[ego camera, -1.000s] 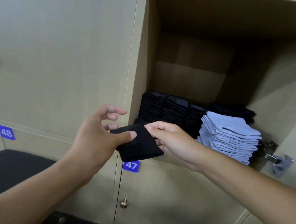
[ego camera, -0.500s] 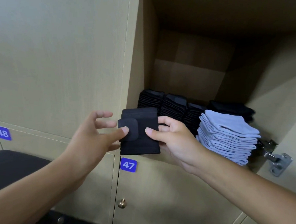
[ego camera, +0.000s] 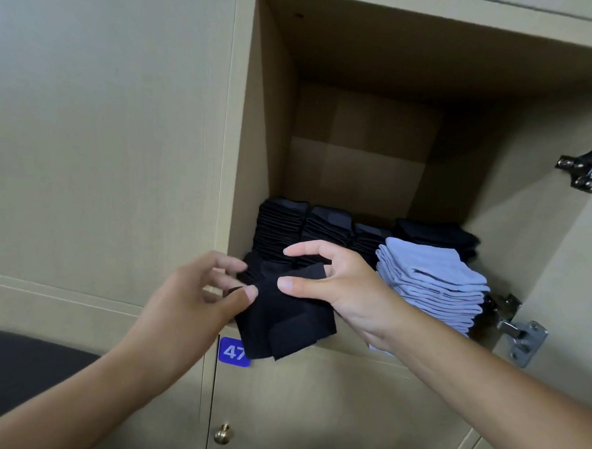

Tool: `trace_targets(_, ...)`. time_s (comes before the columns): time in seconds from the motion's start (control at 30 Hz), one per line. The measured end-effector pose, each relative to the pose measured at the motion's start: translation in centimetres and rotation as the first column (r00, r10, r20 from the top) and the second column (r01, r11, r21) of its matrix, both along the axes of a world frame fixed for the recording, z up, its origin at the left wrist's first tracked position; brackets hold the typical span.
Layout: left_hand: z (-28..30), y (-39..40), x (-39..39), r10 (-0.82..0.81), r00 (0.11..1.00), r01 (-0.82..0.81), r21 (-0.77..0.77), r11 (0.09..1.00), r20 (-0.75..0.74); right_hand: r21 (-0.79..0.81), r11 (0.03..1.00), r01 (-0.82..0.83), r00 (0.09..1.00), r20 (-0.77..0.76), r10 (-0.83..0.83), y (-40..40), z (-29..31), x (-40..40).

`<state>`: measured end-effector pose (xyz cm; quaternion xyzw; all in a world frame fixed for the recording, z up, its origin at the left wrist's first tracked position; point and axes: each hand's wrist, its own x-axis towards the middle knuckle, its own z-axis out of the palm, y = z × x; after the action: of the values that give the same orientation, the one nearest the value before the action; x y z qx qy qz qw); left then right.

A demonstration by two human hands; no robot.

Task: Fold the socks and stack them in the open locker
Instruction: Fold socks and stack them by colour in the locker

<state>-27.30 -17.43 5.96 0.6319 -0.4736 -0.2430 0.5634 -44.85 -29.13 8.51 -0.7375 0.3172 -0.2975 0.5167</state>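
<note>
Right now both hands meet on one folded black sock at the front lip of the open locker. The left hand pinches the sock's left upper edge, thumb on top, with its other fingers spread toward the locker's left wall. The right hand clamps the right upper part, thumb pressed flat on the fabric and the remaining fingers arched above it. The sock hangs half over the shelf edge, its lower corner covering part of the blue number tag on the door below, and one flap at the bottom lies loose, so the fold looks unfinished or slipping.

Behind the sock, touching or just beyond its upper edge, stand the stacks of black socks, ranged left to right along the locker floor, with a stack of light blue socks just beside the right wrist. The leftmost black stack lies straight ahead and slightly up from the hands, so the coming move is probably a short push forward and up into the locker. The sock's longer side runs roughly front to back, slightly skewed. Both hands are about equally near; the right has the flatter hold and seems better placed to carry it onto a stack. A metal hinge shows at the lower right.
</note>
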Motion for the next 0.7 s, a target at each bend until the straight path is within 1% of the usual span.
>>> trace_targets(0.1, 0.2, 0.0, -0.2, -0.11, 0.994, 0.11, 0.011, 0.994, 0.018, -0.031, 0.999, 0.012, 0.999, -0.039, -0.013, 0.1, 0.3, -0.3)
trace_targets(0.23, 0.2, 0.0, -0.5, -0.174, 0.985, 0.174, 0.025, 0.984, 0.004, -0.044, 0.999, 0.005, 0.999, -0.049, -0.007, 0.4, 0.4, -0.3)
trace_targets(0.3, -0.1, -0.2, -0.5, -0.157, 0.985, 0.159, 0.026, 0.987, -0.074, -0.037, 0.999, 0.027, 1.0, -0.015, -0.027, 0.4, 0.4, -0.1)
trace_targets(0.37, -0.3, -0.5, -0.6, -0.122, 0.97, 0.127, 0.01, 0.992, -0.209, -0.023, 0.997, 0.069, 0.997, 0.041, -0.068, 0.1, 0.4, 0.0)
trace_targets(0.47, -0.4, -0.7, -0.8, -0.077, 0.927, 0.081, -0.005, 0.997, -0.366, -0.051, 0.987, 0.154, 0.986, 0.073, -0.151, -0.5, 0.2, -0.1)
trace_targets(0.57, -0.2, -1.0, -1.2, -0.023, 0.871, 0.012, -0.026, 1.0, -0.49, -0.013, 0.989, 0.146, 0.984, 0.1, -0.144, -0.8, 0.1, -0.3)
trace_targets(0.63, -0.1, -1.3, -1.6, -0.003, 0.846, -0.022, -0.041, 0.999, -0.533, -0.031, 0.99, 0.137, 0.988, 0.075, -0.134, -0.7, 0.1, -0.5)
trace_targets(0.7, -0.1, -1.6, -2.1, -0.003, 0.845, -0.028, -0.05, 0.998, -0.534, -0.091, 0.985, 0.147, 0.989, 0.042, -0.144, -0.7, 0.0, -0.5)
